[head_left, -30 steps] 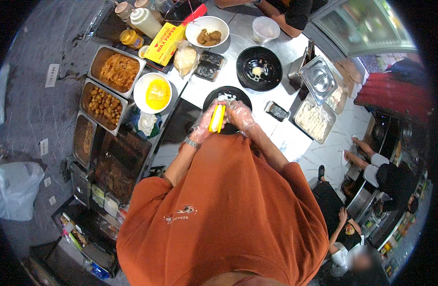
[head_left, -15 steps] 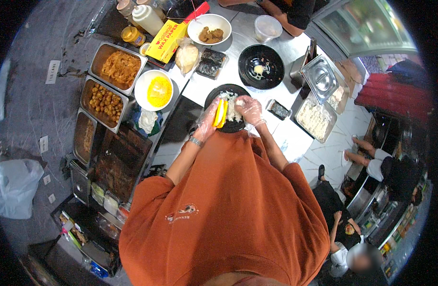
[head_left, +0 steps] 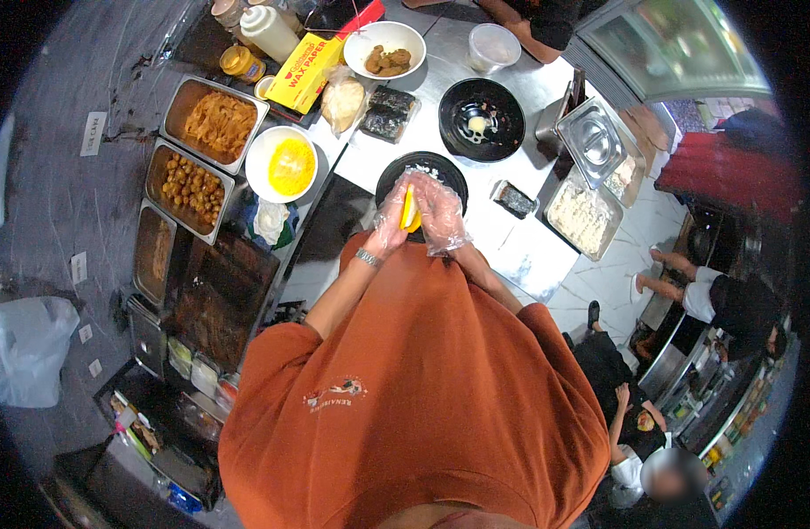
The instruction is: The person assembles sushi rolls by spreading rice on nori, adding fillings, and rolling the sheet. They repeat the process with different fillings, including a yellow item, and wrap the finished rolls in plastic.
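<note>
Both gloved hands meet over the black bowl (head_left: 421,176) at the counter's near edge. My left hand (head_left: 392,219) and right hand (head_left: 440,214) close together around a yellow mould (head_left: 409,212), fingers curled tight on it; white rice sits in the bowl behind it. Step in hand, by my reading: pressing a filling into shape. Next move calls for even pressure, then parting my fingers gently.

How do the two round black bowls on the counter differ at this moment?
The near black bowl lies under the gloved left hand and right hand, which hold a yellow piece over it; the far black bowl stands untouched. The near one shows white bits, the far one a pale lump at its middle. Both are round and dark.
</note>
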`<state>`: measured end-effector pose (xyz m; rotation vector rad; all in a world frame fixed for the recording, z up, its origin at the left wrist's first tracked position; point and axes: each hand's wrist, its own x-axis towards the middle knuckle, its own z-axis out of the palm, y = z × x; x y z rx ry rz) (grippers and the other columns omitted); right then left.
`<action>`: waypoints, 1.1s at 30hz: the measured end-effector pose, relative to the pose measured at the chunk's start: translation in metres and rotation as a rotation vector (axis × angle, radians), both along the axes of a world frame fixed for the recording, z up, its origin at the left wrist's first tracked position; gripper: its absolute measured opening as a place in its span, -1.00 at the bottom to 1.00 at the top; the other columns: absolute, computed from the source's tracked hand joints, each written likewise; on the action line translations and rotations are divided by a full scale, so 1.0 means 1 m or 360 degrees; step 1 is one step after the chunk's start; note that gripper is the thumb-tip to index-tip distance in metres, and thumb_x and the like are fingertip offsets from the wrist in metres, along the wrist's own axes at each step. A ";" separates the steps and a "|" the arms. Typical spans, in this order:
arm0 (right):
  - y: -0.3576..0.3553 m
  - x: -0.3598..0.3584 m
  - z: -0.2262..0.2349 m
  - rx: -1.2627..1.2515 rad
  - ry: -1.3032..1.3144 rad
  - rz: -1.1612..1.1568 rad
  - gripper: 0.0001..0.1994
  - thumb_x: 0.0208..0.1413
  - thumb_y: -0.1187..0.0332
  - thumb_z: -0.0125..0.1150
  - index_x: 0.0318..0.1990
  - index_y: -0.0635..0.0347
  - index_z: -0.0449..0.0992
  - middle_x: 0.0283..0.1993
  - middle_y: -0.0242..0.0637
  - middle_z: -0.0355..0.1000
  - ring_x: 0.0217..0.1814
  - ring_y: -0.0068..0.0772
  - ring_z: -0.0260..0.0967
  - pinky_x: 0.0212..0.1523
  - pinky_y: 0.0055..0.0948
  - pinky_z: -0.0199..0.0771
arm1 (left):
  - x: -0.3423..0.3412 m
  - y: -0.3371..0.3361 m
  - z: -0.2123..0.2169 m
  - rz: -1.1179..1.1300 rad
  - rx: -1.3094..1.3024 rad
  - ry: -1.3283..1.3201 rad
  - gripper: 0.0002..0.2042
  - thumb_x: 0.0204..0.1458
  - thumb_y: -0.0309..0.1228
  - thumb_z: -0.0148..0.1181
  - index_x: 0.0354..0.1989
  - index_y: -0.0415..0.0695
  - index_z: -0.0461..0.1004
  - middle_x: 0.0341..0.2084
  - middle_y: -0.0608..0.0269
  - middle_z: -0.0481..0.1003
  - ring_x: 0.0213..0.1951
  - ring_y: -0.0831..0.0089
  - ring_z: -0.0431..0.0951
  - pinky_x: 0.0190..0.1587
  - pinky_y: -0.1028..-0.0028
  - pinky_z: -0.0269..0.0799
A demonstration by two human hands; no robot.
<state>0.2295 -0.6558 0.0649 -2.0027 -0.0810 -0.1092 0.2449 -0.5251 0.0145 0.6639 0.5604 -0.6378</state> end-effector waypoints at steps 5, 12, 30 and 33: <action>-0.003 -0.007 -0.004 -0.0124 0.0060 0.0198 -0.58 0.41 0.30 -0.09 0.27 0.37 0.40 0.37 0.16 0.30 0.44 0.12 0.24 0.47 -0.06 0.12 | -0.003 -0.001 0.004 0.0090 -0.0032 -0.0072 -0.63 0.40 -0.13 0.00 0.25 -0.04 0.38 0.14 0.33 0.47 0.15 0.47 0.48 0.26 0.39 0.40; -0.001 -0.009 0.009 -0.0350 0.0185 0.0304 -0.54 0.44 0.26 -0.19 0.34 0.38 0.32 0.43 0.17 0.21 0.52 0.14 0.10 0.56 0.02 -0.12 | 0.003 0.000 0.020 0.0056 -0.0014 0.0025 -0.63 0.38 -0.13 0.04 0.21 -0.07 0.41 0.11 0.31 0.49 0.12 0.46 0.50 0.22 0.40 0.42; -0.004 0.001 -0.013 0.0376 0.0384 -0.0096 -0.69 0.26 0.33 0.15 0.06 0.28 0.58 0.05 0.02 0.58 0.11 -0.02 0.55 0.18 -0.22 0.46 | 0.004 -0.010 0.010 -0.0114 0.0692 -0.0316 -0.70 0.31 -0.20 0.20 0.04 -0.13 0.47 -0.17 0.29 0.52 -0.12 0.54 0.51 -0.07 0.52 0.47; -0.005 0.001 -0.029 0.0493 0.0542 -0.0199 -0.72 0.25 0.33 0.14 0.00 0.26 0.63 -0.05 0.02 0.61 0.02 -0.01 0.58 0.12 -0.22 0.50 | 0.006 -0.014 0.015 -0.0073 0.0798 -0.0284 -0.69 0.29 -0.20 0.23 0.04 -0.14 0.46 -0.19 0.30 0.53 -0.17 0.56 0.52 -0.14 0.54 0.49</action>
